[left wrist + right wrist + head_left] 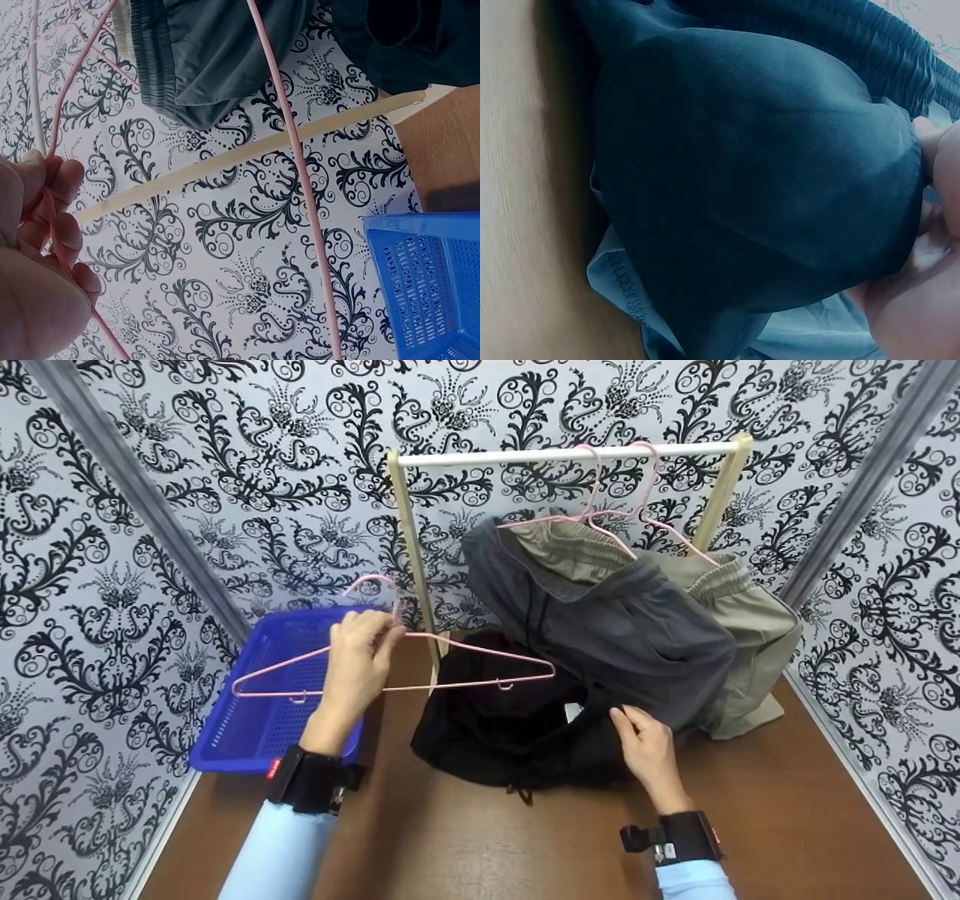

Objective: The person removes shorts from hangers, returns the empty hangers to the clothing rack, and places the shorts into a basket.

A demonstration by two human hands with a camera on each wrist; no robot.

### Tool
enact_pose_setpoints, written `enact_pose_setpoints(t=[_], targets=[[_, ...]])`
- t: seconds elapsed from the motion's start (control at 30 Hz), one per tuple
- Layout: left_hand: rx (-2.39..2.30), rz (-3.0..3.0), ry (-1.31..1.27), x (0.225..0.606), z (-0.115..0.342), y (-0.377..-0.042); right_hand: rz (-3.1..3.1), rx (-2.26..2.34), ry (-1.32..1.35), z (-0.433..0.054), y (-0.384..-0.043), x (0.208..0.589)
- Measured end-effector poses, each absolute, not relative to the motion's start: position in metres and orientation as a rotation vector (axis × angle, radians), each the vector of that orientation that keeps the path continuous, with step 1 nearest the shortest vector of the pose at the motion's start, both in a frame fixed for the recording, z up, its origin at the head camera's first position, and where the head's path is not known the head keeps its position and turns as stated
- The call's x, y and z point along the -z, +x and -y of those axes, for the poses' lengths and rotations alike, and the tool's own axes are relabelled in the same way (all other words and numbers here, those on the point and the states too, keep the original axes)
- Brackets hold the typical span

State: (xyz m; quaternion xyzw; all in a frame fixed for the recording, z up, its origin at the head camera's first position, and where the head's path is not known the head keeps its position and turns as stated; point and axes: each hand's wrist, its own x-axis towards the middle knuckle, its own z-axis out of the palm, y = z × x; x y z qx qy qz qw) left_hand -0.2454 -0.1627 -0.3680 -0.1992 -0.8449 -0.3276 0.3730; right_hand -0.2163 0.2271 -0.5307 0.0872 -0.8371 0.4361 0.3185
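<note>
A pink clothes hanger [480, 649] is held up by my left hand [361, 660], which grips it at the neck just under the hook. In the left wrist view, the fingers [67, 232] curl round the pink wire. Below the hanger, black shorts [525, 754] lie bunched on the table, waist opening upward, with a white label inside. My right hand [646, 746] pinches the right edge of these shorts. The right wrist view has the dark fabric [757, 172] filling most of the picture, its edge between thumb and fingers.
A clothes rack with a white rail [487, 457] stands at the back. From it hang dark grey shorts [622, 622] and beige shorts [757, 622] on pink hangers. At the left on the brown table [480, 847] sits a blue plastic basket [259, 727]. Patterned walls enclose the table.
</note>
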Motion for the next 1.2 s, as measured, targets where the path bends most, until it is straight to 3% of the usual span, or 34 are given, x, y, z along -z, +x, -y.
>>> enact_pose_setpoints(t=[0.57,1.2], targets=[[0.817,2.159,-0.564,0.369,0.155,-0.241,2.602,-1.145,0.03,-0.239,-0.216,0.536],[0.77,2.151,-0.75,0.381,0.116,-0.244,2.294,-1.19,0.318,-0.227,-0.211,0.497]])
